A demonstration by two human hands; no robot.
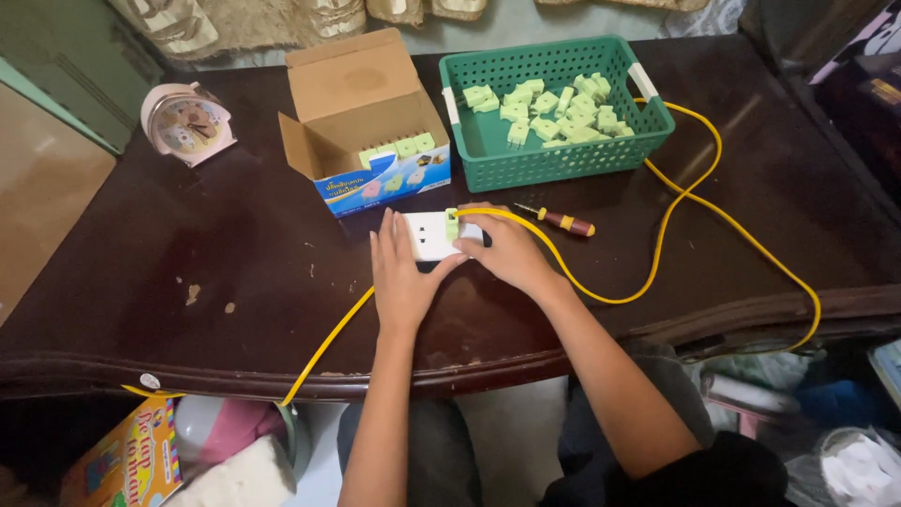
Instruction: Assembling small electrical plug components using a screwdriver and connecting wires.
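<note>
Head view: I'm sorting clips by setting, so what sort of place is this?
Probably a home used for piecework, not a factory: a worn dark wooden table bears a pink alarm clock, a green basket of pale green plugs and an open cardboard box.

Bench point(235, 272): dark wood, glossy varnish, chipped in pale spots. Socket block point(430, 235): smooth white plastic. Cable point(676, 202): yellow, smooth sheath. Basket point(554, 155): green plastic lattice. Plugs point(549, 108): matt pale-green plastic. Box point(361, 113): plain brown cardboard inside, printed glossy front. Screwdriver point(563, 222): metal shaft, glossy handle.
</note>
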